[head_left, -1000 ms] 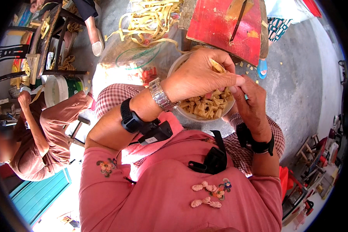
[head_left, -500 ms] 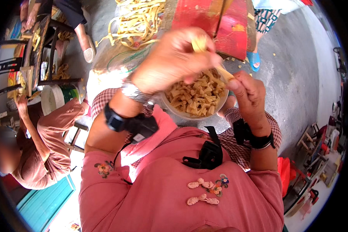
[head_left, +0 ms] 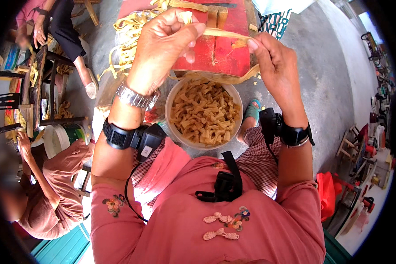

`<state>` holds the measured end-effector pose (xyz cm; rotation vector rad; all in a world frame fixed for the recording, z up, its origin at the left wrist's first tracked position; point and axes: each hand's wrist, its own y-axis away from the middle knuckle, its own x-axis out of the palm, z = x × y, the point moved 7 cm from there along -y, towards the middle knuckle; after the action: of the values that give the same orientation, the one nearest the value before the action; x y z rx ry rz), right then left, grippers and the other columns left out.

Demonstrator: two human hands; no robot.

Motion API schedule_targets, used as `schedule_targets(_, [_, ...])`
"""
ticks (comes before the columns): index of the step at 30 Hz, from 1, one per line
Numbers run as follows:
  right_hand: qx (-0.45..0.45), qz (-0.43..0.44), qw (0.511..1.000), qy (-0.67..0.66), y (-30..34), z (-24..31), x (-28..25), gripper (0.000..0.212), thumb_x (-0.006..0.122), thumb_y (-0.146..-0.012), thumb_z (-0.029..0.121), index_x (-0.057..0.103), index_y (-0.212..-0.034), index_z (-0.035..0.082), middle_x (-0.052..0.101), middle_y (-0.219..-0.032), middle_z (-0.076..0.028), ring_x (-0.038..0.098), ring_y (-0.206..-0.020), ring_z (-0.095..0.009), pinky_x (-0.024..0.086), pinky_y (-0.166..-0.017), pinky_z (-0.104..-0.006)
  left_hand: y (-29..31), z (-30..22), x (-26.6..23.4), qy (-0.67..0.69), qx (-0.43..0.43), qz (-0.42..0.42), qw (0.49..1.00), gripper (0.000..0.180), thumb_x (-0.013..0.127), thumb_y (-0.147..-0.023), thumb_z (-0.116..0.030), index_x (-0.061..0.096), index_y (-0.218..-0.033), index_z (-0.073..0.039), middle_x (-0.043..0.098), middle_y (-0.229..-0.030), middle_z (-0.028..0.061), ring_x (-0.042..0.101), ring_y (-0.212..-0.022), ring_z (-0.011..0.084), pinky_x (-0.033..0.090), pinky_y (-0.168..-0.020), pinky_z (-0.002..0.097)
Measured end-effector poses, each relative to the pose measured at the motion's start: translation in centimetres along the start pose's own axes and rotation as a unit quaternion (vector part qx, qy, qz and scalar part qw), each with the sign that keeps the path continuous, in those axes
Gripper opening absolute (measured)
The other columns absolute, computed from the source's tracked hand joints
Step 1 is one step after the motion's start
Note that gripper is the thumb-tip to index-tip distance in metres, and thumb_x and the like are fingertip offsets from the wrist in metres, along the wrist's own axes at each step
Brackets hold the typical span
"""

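A pale yellow, flat, flexible strip [head_left: 226, 34] is stretched between my two hands above the red wooden board. My left hand [head_left: 163, 46] is closed on one part, which loops up over the fingers. My right hand [head_left: 278, 59] pinches the other part between thumb and fingertips. Below them stands a round white tub [head_left: 168, 105], filled with short yellow-brown pieces [head_left: 204, 112], some of which look knotted. Another yellowish strip lies along the board's near edge, above the tub's far rim.
The red board [head_left: 198, 55] has a wooden piece [head_left: 217, 16] set on it. Long loose strips [head_left: 132, 33] heap at its left. Two people work at a wooden table [head_left: 39, 83] on the left; another person's patterned trousers [head_left: 275, 24] show beyond the board. A red bag [head_left: 328, 196] is at right.
Both hands have moved up and away from above the tub, drawing the strip out between them. The left hand went left. More of the tub and board shows.
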<state>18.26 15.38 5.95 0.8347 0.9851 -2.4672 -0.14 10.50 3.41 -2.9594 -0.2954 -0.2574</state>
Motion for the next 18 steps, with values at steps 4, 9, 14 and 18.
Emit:
schedule_targets(4, [-0.019, -0.015, 0.990, 0.142, -0.5, -1.0, 1.5, 0.021, 0.057, -0.089, 0.026, 0.058, -0.083, 0.006, 0.056, -0.065, -0.015, 0.055, -0.056, -0.033, 0.042, -0.050, -0.0386, -1.0, 1.4, -1.1, -0.091, 0.007, -0.017, 0.996, 0.005, 0.062, -0.088, -0.011, 0.061, -0.088, -0.006, 0.052, -0.064, -0.0030, 0.045, -0.051, 0.0028, 0.042, -0.046, 0.0187])
schedule_targets(9, [0.009, 0.043, 0.972, 0.232, 1.6, -2.4, 3.8, 0.024, 0.057, -0.089, 0.032, 0.064, -0.092, 0.010, 0.063, -0.079, -0.016, 0.061, -0.072, -0.036, 0.048, -0.058, -0.0422, -1.1, 3.6, -1.2, -0.322, 0.130, -0.051, 0.936, 0.014, 0.067, -0.083, -0.012, 0.057, -0.077, -0.003, 0.053, -0.058, -0.0010, 0.047, -0.051, 0.0062, 0.039, -0.045, 0.0244])
schedule_targets(14, [0.039, 0.042, 0.994, 0.095, 3.2, -3.1, 2.2, 0.026, 0.055, -0.092, 0.031, 0.062, -0.089, 0.006, 0.054, -0.064, -0.009, 0.054, -0.057, -0.019, 0.042, -0.053, -0.0320, 0.2, 3.7, -2.6, -0.257, 0.052, -0.017, 0.965, 0.008, 0.064, -0.087, -0.014, 0.062, -0.085, -0.007, 0.053, -0.063, -0.0063, 0.044, -0.056, -0.0006, 0.034, -0.045, 0.0161])
schedule_targets(18, [0.078, 0.043, 0.983, -0.162, 4.0, -1.8, 2.2, 0.029, 0.053, -0.094, 0.029, 0.058, -0.085, 0.001, 0.043, -0.062, 0.000, 0.042, -0.059, -0.007, 0.034, -0.053, -0.0234, 4.6, 4.2, 1.3, -0.193, -0.159, 0.174, 0.953, 0.017, 0.064, -0.088, -0.019, 0.063, -0.100, -0.007, 0.059, -0.071, -0.0040, 0.049, -0.056, 0.0010, 0.039, -0.044, 0.0149])
